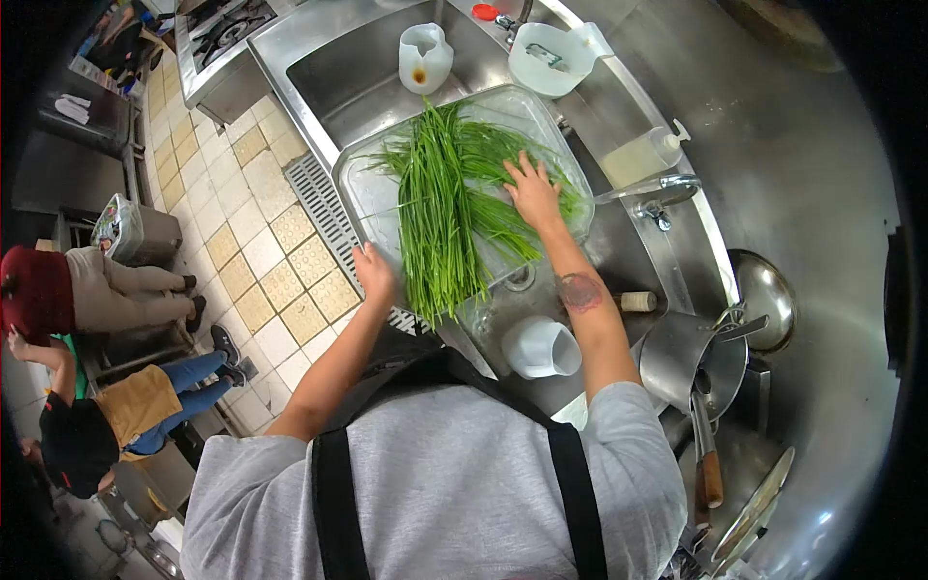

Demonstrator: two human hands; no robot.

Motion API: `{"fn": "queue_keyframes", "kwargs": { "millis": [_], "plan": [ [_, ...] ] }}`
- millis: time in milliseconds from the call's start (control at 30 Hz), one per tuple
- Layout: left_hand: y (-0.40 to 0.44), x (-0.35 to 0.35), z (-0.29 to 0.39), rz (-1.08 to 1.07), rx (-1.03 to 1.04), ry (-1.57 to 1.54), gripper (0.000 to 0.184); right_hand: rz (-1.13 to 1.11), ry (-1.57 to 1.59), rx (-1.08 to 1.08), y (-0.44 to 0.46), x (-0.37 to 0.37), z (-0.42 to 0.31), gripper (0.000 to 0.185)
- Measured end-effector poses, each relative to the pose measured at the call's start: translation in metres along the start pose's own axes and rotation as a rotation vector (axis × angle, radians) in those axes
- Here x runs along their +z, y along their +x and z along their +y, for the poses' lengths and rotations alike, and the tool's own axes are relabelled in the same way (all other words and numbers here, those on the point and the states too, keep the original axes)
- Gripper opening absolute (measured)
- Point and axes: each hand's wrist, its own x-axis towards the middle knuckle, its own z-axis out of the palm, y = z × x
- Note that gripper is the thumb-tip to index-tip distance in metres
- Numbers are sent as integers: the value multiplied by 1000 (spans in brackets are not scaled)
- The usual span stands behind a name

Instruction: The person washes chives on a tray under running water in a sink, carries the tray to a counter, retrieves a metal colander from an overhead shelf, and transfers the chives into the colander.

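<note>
A clear plastic tub sits across the sink, holding a large heap of long green chives. One thick bundle lies lengthwise over the tub's near rim, and looser stalks spread to its right. My right hand rests on the loose chives with its fingers spread, gripping nothing. At the tub's left near edge, my left hand holds the rim; part of its fingers is hidden.
A steel faucet and a soap pump bottle stand right of the tub. Cut white jugs sit around the sink. Steel pots are at the right. Two people stand at the far left beyond the tiled floor.
</note>
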Motion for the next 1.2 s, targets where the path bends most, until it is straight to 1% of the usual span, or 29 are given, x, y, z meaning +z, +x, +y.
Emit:
{"fn": "queue_keyframes", "kwargs": {
  "millis": [33, 67, 133, 200, 233, 333, 367, 433, 467, 533, 567, 667, 767, 800, 900, 1000, 1100, 1133, 1200],
  "plan": [
    [0, 0, 3, -4, -2, 5, 33, -43, 30, -14, 5, -3, 0, 48],
    [-1, -1, 5, -10, -6, 12, 34, -134, 58, 24, 11, -9, 5, 47],
    [-1, -2, 3, -22, -7, 4, 34, -321, 115, 94, 26, -63, 2, 46],
    [3, 1, -9, -35, -2, -18, 35, -299, 72, 22, 33, -115, -8, 43],
    [2, -1, -6, -38, -3, -17, 35, -288, 53, -11, 34, -126, -8, 41],
    [1, -2, 0, -41, -17, 0, 37, -270, 238, -249, 45, -117, 5, 60],
    [0, -2, 1, -58, -32, 16, 37, -264, 155, -206, 39, -111, 5, 67],
    [-2, -9, 13, -88, -60, 46, 38, -246, -9, -123, 19, -116, -26, 81],
    [0, -7, 8, -71, -45, 32, 37, -321, -7, -92, 17, -93, -24, 92],
    [4, 0, -6, -39, -15, 3, 36, -252, -25, -98, -12, -41, -40, 92],
    [2, 1, -2, -22, -13, -13, 36, -218, -37, -101, -24, -24, -45, 92],
    [-4, -2, 7, -8, -6, -15, 35, -108, -91, -269, -38, -3, -39, 92],
    [-1, -3, 3, -38, 12, 10, 33, -113, -23, -270, -18, -12, -14, 92],
    [0, -3, 3, -36, 19, -6, 33, -84, -6, -244, -15, -14, -14, 96],
    [0, -3, 2, -37, 17, -6, 32, -143, 111, -261, -12, -25, -9, 81],
    [0, -2, 2, -20, 5, 8, 31, 60, 434, -223, -2, -22, 7, 52],
    [0, -1, 2, -12, -14, 29, 30, 171, 517, -194, 3, -31, 10, 22],
    [0, -2, 4, -11, -19, 37, 30, 324, 417, -251, 1, -41, 1, 14],
    [-1, -3, 6, -24, -19, 3, 29, 214, 531, -171, -1, -42, -4, 15]
  ]
}}
